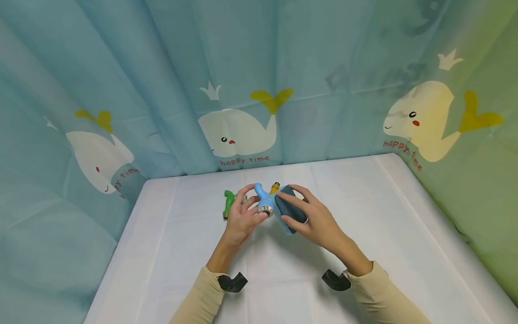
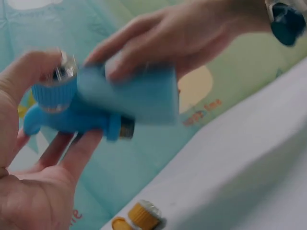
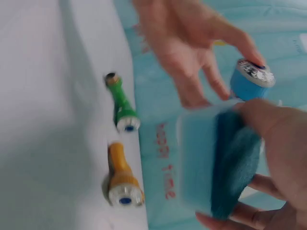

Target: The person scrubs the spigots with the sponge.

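Note:
A blue toy-like faucet (image 1: 265,202) with a silver-coloured cap is in my left hand (image 1: 241,223), thumb on the cap and fingers under the body in the left wrist view. My right hand (image 1: 319,221) grips a sponge (image 1: 291,206), light blue with a dark scouring side. In the left wrist view the light face of the sponge (image 2: 139,98) overlaps the faucet body (image 2: 72,120), blurred; firm contact is hard to tell. On the white table lie a green faucet (image 3: 122,103) and a yellow faucet (image 3: 123,177), beyond the hands in the head view.
The white-covered table (image 1: 182,252) reaches back to a blue-green curtain (image 1: 174,90) printed with whales. Each sleeve cuff has a black bracket, a left one (image 1: 233,283) and a right one (image 1: 337,281).

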{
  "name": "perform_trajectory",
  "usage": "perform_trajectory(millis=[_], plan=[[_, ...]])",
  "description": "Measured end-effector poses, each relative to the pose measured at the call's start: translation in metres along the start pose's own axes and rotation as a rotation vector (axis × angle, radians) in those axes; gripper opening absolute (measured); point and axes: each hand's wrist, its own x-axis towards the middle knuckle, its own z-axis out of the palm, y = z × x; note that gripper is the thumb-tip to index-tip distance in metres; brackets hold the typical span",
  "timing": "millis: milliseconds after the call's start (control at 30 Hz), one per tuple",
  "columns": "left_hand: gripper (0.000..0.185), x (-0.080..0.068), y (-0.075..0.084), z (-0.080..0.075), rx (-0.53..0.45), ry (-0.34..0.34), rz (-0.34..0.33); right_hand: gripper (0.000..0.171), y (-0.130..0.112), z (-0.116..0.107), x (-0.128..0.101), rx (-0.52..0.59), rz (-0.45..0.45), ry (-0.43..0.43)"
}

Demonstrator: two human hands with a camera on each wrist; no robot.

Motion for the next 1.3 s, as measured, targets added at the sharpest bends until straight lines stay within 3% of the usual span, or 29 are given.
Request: perform_trajectory(millis=[133,333,500,667,933,1133,1300], plan=[[0.086,0.001,-0.002,0.007,0.018,0.071,0.004,0.054,-0.003,0.003,0.002,-0.179,0.003,0.036],[0.082,0.004,-0.003,0.010,0.020,0.138,0.002,0.052,-0.003,0.004,0.004,-0.201,-0.008,0.031],[0.083,0.004,-0.003,0.011,0.025,0.186,-0.005,0.055,0.001,0.006,0.005,-0.330,-0.016,0.035],[0.081,0.003,-0.004,0.011,0.008,0.212,0.002,0.052,0.003,0.007,0.004,-0.284,-0.026,0.059],[0.080,0.003,-0.005,0.010,0.012,0.234,0.009,0.053,0.008,0.010,0.003,-0.315,-0.030,0.103],[0.080,0.003,-0.003,0.010,-0.002,0.218,0.021,0.052,0.009,0.012,0.005,-0.285,-0.074,0.075],[0.073,0.003,-0.002,0.007,-0.046,0.213,0.018,0.050,0.020,0.004,0.000,-0.330,-0.014,0.125]])
